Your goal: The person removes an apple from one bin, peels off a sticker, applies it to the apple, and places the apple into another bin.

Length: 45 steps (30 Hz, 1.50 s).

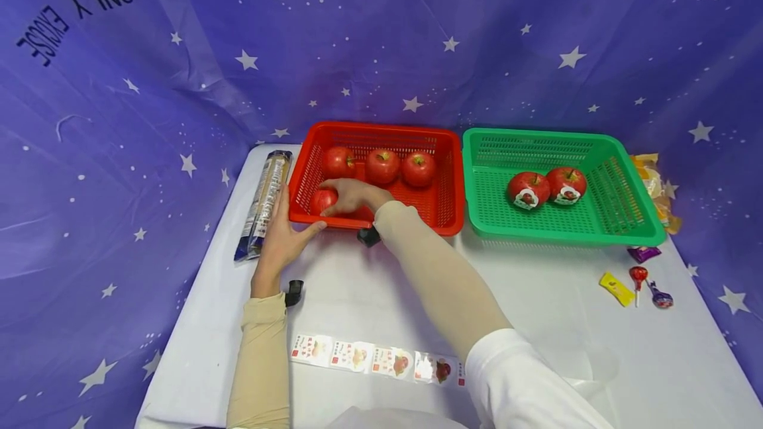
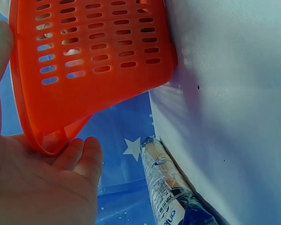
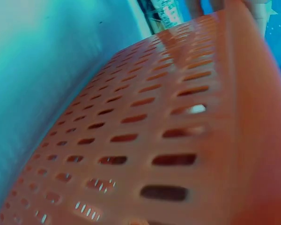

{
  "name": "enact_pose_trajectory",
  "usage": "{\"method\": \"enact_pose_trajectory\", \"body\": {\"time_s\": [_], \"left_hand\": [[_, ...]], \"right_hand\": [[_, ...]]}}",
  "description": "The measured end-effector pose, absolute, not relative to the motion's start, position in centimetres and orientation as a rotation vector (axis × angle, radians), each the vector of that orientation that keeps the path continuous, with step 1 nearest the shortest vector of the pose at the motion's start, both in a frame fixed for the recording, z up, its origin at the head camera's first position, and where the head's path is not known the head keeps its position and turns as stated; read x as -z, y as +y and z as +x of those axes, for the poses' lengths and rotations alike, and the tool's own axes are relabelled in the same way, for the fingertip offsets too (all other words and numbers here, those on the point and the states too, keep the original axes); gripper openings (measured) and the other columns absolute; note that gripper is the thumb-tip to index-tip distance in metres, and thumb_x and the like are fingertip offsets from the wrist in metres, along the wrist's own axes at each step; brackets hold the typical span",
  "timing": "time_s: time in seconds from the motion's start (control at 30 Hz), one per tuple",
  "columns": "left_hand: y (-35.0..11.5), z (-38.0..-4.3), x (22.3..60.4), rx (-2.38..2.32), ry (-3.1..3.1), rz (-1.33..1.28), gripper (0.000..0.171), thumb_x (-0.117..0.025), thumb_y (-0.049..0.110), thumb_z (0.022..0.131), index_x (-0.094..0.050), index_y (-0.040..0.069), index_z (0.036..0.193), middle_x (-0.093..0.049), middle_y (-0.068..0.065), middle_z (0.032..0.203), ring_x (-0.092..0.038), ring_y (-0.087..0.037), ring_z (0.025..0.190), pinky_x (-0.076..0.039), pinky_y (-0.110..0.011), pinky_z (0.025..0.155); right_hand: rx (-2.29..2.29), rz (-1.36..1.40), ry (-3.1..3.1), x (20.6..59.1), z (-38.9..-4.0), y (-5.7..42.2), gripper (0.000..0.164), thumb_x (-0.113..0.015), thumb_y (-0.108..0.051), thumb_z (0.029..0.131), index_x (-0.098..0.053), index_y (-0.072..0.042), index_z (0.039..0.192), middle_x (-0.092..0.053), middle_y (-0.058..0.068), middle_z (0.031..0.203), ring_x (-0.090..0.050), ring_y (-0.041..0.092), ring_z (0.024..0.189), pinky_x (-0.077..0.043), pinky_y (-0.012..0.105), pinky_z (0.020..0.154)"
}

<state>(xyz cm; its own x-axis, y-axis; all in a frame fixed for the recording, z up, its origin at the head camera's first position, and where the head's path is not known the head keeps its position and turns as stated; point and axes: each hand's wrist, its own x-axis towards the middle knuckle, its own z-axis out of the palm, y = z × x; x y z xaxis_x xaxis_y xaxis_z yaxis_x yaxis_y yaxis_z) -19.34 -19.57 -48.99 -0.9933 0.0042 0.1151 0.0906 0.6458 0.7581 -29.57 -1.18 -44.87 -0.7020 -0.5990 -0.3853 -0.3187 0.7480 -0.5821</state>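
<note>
In the red basket (image 1: 446,214), my right hand (image 1: 352,194) grips a red apple (image 1: 322,201) near the front left corner. In the right wrist view the basket wall (image 3: 145,101) hides that apple and most of the hand. My left hand (image 1: 285,238) holds the same corner, thumb at the front rim and fingers along the left side. The left wrist view shows that hand (image 2: 47,183) around the basket's corner (image 2: 47,140). Behind the gripped apple, three more apples lie in a row, one (image 1: 338,162) at left, another (image 1: 383,166) in the middle, the last (image 1: 419,169) at right.
The green basket (image 1: 596,238) beside it holds two apples (image 1: 528,190) with white labels. Long wrapped packs (image 1: 265,200) lie left. A sticker strip (image 1: 377,359) runs along the front. Candies (image 1: 616,288) and a lollipop (image 1: 638,275) lie right, near a yellow bag (image 1: 656,187).
</note>
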Motion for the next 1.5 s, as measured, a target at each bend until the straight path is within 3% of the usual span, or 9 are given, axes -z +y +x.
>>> {"method": "enact_pose_trajectory", "body": {"time_s": [0.4,0.6,0.7,0.93,1.03,1.17,1.33,1.5], "left_hand": [[-19.5,-19.2,48.9,1.276,-2.775,-0.074,0.115,-0.075,0.056,0.075,0.001,0.024,0.155,0.002,0.003,0.163,-0.007,-0.031,0.15,-0.016,-0.061,0.115],[-19.5,-19.1,48.7,1.277,-2.767,-0.09,0.114,-0.075,0.054,0.076,0.001,0.024,0.155,-0.001,-0.002,0.163,-0.008,-0.032,0.149,-0.016,-0.061,0.115],[-19.5,-19.1,48.6,1.28,-2.756,-0.095,0.114,-0.076,0.051,0.076,0.0,0.023,0.155,-0.002,-0.004,0.163,-0.008,-0.03,0.15,-0.016,-0.06,0.116],[-19.5,-19.0,48.6,1.288,-2.758,-0.093,0.115,-0.076,0.055,0.075,0.002,0.028,0.155,0.0,0.001,0.163,-0.007,-0.03,0.15,-0.016,-0.06,0.116],[-19.5,-18.9,48.5,1.286,-2.758,-0.079,0.114,-0.076,0.055,0.074,0.002,0.031,0.154,0.0,0.002,0.163,-0.008,-0.029,0.15,-0.016,-0.059,0.116],[-19.6,-18.8,48.5,1.285,-2.752,-0.063,0.114,-0.076,0.054,0.074,0.002,0.032,0.154,-0.001,0.002,0.163,-0.009,-0.029,0.15,-0.016,-0.058,0.117],[-19.5,-18.9,48.6,1.283,-2.762,-0.075,0.114,-0.075,0.055,0.075,0.0,0.025,0.155,0.0,0.001,0.163,-0.008,-0.029,0.15,-0.015,-0.058,0.117],[-19.4,-18.9,48.6,1.29,-2.766,-0.072,0.114,-0.075,0.055,0.075,0.002,0.03,0.155,-0.001,-0.001,0.163,-0.008,-0.03,0.15,-0.015,-0.059,0.117]], "right_hand": [[0.783,-0.692,2.48,43.1,-28.9,0.1,0.083,-0.068,-0.055,0.082,-0.032,-0.023,0.149,-0.041,0.002,0.149,-0.043,0.02,0.134,-0.038,0.04,0.11],[0.954,-0.652,2.513,40.5,-27.6,2.3,0.091,-0.067,-0.067,0.074,-0.025,-0.039,0.15,-0.029,0.005,0.152,-0.043,0.022,0.13,-0.045,0.048,0.102],[1.114,-0.627,2.485,39.7,-26.1,4.1,0.09,-0.068,-0.07,0.07,-0.027,-0.046,0.146,-0.031,0.002,0.15,-0.045,0.02,0.127,-0.048,0.048,0.098],[1.702,-0.562,2.168,39.3,-20.7,9.5,0.083,-0.079,-0.052,0.072,-0.034,-0.029,0.138,-0.044,0.004,0.138,-0.054,0.026,0.118,-0.054,0.039,0.09],[1.903,-0.555,2.015,39.6,-18.0,11.7,0.092,-0.082,-0.054,0.067,-0.031,-0.021,0.137,-0.04,0.009,0.14,-0.049,0.03,0.122,-0.053,0.036,0.092],[2.091,-0.6,1.885,40.5,-14.6,14.1,0.097,-0.08,-0.059,0.064,-0.029,-0.018,0.135,-0.036,0.007,0.139,-0.045,0.024,0.124,-0.05,0.027,0.094],[2.284,-0.752,1.71,42.1,-11.4,16.4,0.087,-0.073,-0.059,0.075,-0.032,-0.019,0.14,-0.044,0.0,0.135,-0.049,0.014,0.121,-0.05,0.026,0.094],[2.398,-0.783,1.605,43.0,-9.2,17.8,0.079,-0.071,-0.052,0.08,-0.035,-0.016,0.141,-0.048,-0.003,0.133,-0.051,0.01,0.118,-0.05,0.025,0.095]]}}
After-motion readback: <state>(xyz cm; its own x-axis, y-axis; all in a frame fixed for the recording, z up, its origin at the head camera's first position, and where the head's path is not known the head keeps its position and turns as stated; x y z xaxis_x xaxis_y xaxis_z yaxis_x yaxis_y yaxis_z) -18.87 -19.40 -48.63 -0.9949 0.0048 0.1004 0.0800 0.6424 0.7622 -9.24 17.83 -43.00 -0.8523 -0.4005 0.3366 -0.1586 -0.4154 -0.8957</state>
